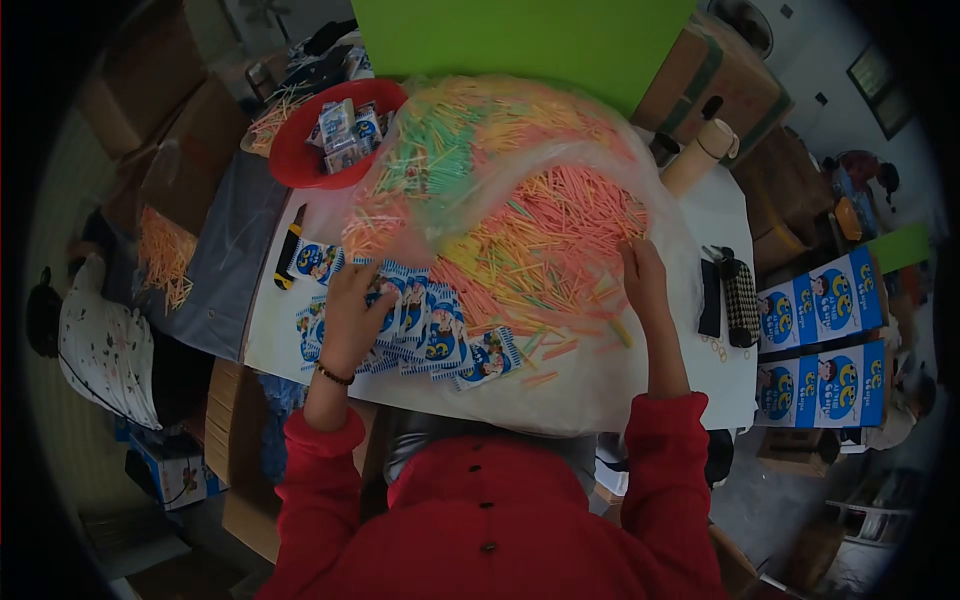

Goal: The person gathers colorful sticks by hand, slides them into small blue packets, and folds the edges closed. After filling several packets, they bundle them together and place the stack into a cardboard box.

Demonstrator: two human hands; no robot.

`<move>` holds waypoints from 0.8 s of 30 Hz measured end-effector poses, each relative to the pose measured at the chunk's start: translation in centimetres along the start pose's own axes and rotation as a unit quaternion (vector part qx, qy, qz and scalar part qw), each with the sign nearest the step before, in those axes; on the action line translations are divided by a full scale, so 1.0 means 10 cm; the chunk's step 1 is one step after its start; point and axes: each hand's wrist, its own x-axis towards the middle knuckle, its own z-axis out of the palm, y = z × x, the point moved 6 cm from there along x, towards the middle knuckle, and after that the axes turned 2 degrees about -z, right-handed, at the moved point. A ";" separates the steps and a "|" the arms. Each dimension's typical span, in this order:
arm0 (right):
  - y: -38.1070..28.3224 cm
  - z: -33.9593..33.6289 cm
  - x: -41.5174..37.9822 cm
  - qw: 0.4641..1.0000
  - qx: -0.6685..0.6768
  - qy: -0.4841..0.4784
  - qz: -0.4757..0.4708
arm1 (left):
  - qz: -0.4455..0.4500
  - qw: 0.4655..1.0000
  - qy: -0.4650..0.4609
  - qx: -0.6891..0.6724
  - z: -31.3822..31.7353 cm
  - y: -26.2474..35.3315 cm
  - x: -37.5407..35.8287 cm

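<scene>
My left hand (348, 312) rests over the left part of a heap of blue-and-white printed packets (440, 335), its thumb apart from the fingers. Near its fingertips lies another small packet (314, 262). My right hand (645, 278) is at the right edge of a big pile of thin pink, yellow and green sticks (570, 215). Its fingers are pressed together, and whatever is between them is too small to make out. Clear plastic sheeting (510, 185) lies around and partly over the pile.
A red bowl (290, 150) holds more packets at the back left. A yellow-black cutter (289, 250) lies near the left edge. At right are a beige flask (700, 155) and a checkered pouch (740, 300). A green board (520, 40) stands behind. Another person (105, 345) is at far left.
</scene>
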 end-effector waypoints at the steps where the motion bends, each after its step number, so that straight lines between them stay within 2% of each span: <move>1: -0.01 0.07 0.07 0.998 -0.032 -0.031 -0.033 | 0.003 1.000 0.002 0.000 0.02 -0.01 -0.01; 3: 0.03 0.20 0.21 0.994 -0.065 -0.059 -0.063 | 0.041 0.989 0.076 0.119 -0.01 0.09 -0.03; 4: 0.04 0.26 0.28 0.987 -0.117 -0.062 -0.095 | 0.042 0.989 0.076 0.119 -0.01 0.17 -0.03; 6: 0.13 0.40 0.41 0.976 -0.165 -0.067 -0.125 | 0.067 0.964 0.162 0.198 -0.10 0.44 -0.09; 7: 0.22 0.53 0.45 0.956 -0.239 -0.088 -0.146 | 0.065 0.964 0.159 0.202 -0.09 0.54 -0.11; 8: 0.31 0.63 0.46 0.929 -0.310 -0.109 -0.168 | 0.086 0.975 0.112 0.170 -0.03 0.66 -0.14; 11: 0.36 0.73 0.47 0.909 -0.349 -0.126 -0.188 | 0.142 0.982 -0.021 0.125 0.34 0.95 -0.25; 12: 0.35 0.74 0.47 0.909 -0.347 -0.127 -0.191 | 0.140 0.982 -0.019 0.126 0.45 0.99 -0.28; 14: 0.34 0.70 0.42 0.899 -0.375 -0.110 -0.198 | 0.160 0.973 -0.123 0.113 0.83 1.00 -0.33; 15: 0.37 0.69 0.40 0.897 -0.379 -0.110 -0.198 | 0.163 0.973 -0.121 0.110 0.96 0.94 -0.35; 18: 0.30 0.52 0.31 0.923 -0.318 -0.059 -0.210 | 0.200 0.968 -0.094 0.124 1.18 0.90 -0.34; 19: 0.19 0.38 0.28 0.992 -0.080 -0.033 -0.093 | 0.197 0.967 -0.106 0.119 1.19 0.88 -0.33; 20: 0.18 0.34 0.18 0.986 0.164 -0.003 0.031 | 0.193 0.967 -0.119 0.115 1.20 0.86 -0.33; 21: 0.15 0.35 0.07 0.986 0.162 -0.003 0.033 | 0.194 0.967 -0.121 0.113 1.20 0.84 -0.32; 22: 0.22 0.39 -0.04 0.949 0.298 0.020 0.104 | 0.186 0.969 -0.130 0.096 1.20 0.82 -0.31; 23: 0.28 0.44 -0.14 0.887 0.427 0.043 0.172 | 0.179 0.971 -0.139 0.081 1.20 0.80 -0.30; 24: 0.32 0.50 -0.22 0.886 0.427 0.045 0.173 | 0.180 0.970 -0.141 0.081 1.20 0.80 -0.29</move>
